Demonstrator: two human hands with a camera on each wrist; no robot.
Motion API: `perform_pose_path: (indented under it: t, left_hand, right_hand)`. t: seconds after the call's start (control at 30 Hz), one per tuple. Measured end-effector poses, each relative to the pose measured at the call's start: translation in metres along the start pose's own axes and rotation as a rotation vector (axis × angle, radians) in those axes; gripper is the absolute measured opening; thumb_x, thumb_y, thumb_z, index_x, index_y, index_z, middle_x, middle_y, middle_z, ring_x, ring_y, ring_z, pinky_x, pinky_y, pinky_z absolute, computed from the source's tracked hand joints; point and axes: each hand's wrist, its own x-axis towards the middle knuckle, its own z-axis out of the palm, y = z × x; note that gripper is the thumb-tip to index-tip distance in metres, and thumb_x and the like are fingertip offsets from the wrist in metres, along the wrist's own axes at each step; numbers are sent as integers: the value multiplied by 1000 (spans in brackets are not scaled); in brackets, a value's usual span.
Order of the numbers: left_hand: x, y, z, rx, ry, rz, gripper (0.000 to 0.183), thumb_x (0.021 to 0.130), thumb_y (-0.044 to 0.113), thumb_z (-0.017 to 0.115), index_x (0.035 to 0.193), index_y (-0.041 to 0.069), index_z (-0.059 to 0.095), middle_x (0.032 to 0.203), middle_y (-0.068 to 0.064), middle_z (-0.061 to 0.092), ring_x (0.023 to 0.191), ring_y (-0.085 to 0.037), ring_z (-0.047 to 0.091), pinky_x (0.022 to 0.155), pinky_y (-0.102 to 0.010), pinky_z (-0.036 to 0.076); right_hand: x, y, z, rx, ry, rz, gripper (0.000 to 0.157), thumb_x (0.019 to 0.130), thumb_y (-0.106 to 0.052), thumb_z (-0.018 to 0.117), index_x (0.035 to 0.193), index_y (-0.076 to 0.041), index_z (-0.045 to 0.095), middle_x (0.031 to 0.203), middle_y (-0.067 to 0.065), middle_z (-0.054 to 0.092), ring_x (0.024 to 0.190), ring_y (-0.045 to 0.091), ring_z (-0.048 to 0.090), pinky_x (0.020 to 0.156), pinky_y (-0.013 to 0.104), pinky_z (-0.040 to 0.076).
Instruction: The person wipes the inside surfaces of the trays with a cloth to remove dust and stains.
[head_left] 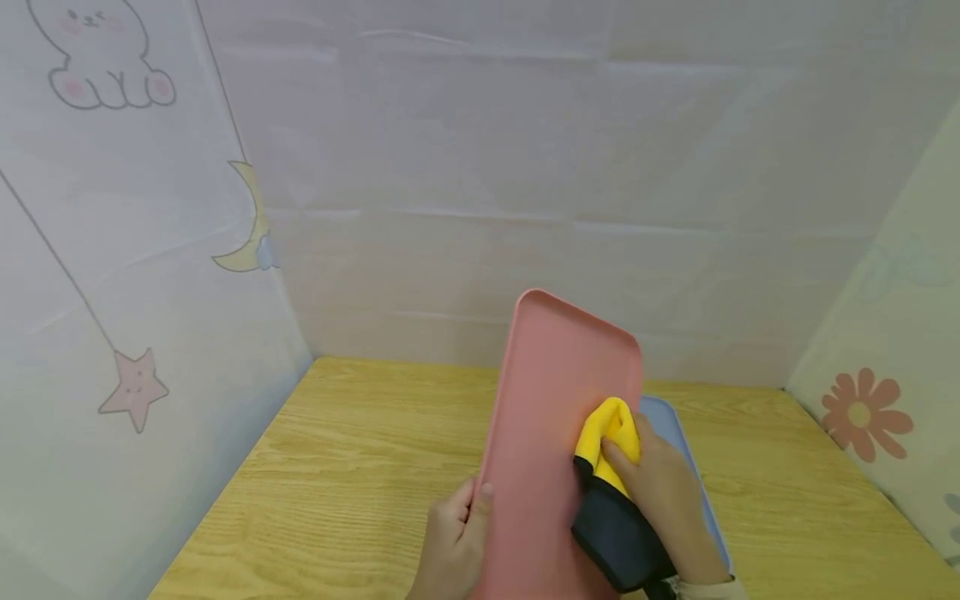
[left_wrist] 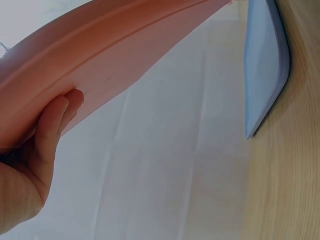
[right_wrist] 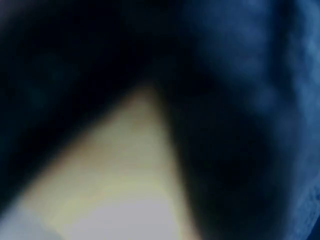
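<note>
A pink tray (head_left: 555, 375) with a low raised rim is held up at a tilt, its inner face toward the head camera. My left hand (head_left: 455, 533) grips its left edge; in the left wrist view the fingers (left_wrist: 47, 120) lie against the tray's underside (left_wrist: 115, 70). My right hand (head_left: 663, 483) holds a bunched cloth, yellow (head_left: 600, 429) on one side and dark grey (head_left: 618, 533) on the other, against the tray's inner face. Dark, blurred fabric (right_wrist: 230, 125) fills most of the right wrist view.
Behind the pink tray, a light blue tray (head_left: 667, 421) lies on the wooden table (head_left: 360, 450), partly hidden by the right hand. Pale sheets (head_left: 465, 167) with printed drawings stand along the back and both sides of the table.
</note>
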Motion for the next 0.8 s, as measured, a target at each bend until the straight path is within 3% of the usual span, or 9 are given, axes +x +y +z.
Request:
perform_pose_path:
  t: [0.2, 0.33, 0.53, 0.8]
  left_hand:
    - [1, 4, -2, -13, 9, -12, 20, 89, -7, 44, 81, 1, 60, 53, -4, 52, 44, -3, 46, 37, -17, 38]
    - [0, 5, -3, -6, 4, -9, 19, 89, -7, 44, 82, 0, 60, 54, -5, 53, 45, -4, 46, 38, -17, 39]
    - [1, 7, -2, -27, 6, -12, 19, 90, -7, 43, 85, -2, 61, 57, -7, 56, 46, -8, 49, 39, -18, 41]
    - [1, 5, 0, -25, 6, 26, 19, 89, -9, 43, 86, -3, 60, 59, -7, 57, 45, -8, 50, 39, -18, 41]
  right_hand:
    - [2, 9, -4, -11, -80, 86, 50, 87, -44, 48, 119, -7, 41, 60, 3, 37, 51, 18, 39, 44, 29, 28]
    - [1, 11, -4, -23, -95, 99, 52, 86, -47, 47, 120, -7, 41, 60, 4, 38, 52, 19, 41, 44, 29, 27]
    - [-1, 8, -3, -21, -60, 87, 52, 87, -46, 47, 121, -7, 42, 61, 4, 40, 56, 21, 44, 44, 30, 29]
    - [-6, -2, 2, -5, 27, 0, 46, 86, -38, 52, 116, -3, 47, 56, 2, 36, 50, 19, 39, 45, 29, 28]
